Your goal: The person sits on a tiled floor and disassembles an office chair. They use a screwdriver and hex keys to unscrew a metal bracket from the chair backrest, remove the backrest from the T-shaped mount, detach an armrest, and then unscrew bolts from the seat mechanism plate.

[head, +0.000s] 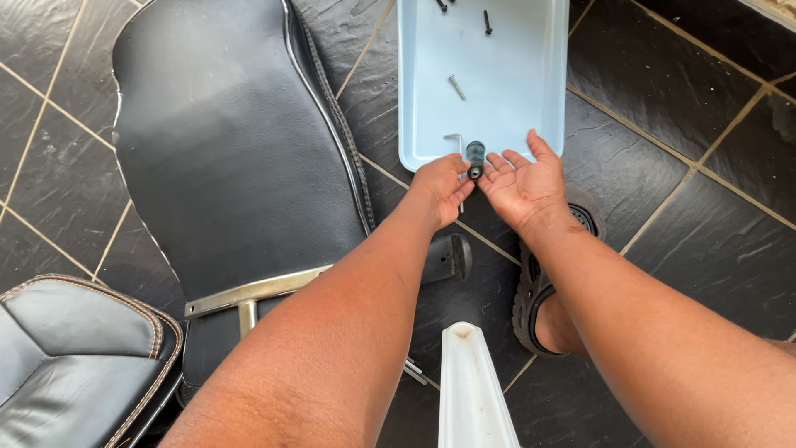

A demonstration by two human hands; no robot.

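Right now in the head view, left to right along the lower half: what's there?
Black cushion with orange stitching → black chair back with its metal bracket → white moulded part → sandalled foot → bare dark floor tiles.

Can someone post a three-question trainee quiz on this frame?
1. True or false: the pale blue plastic tray lies on the dark slate-tile floor.
2. Which hand's fingers touch the small dark cylindrical tool at the tray's near rim: A left hand, B right hand?
3. Fill in: the right hand is held palm ____, open.

Key:
1. True.
2. A; the right hand lies open beside it.
3. Up.
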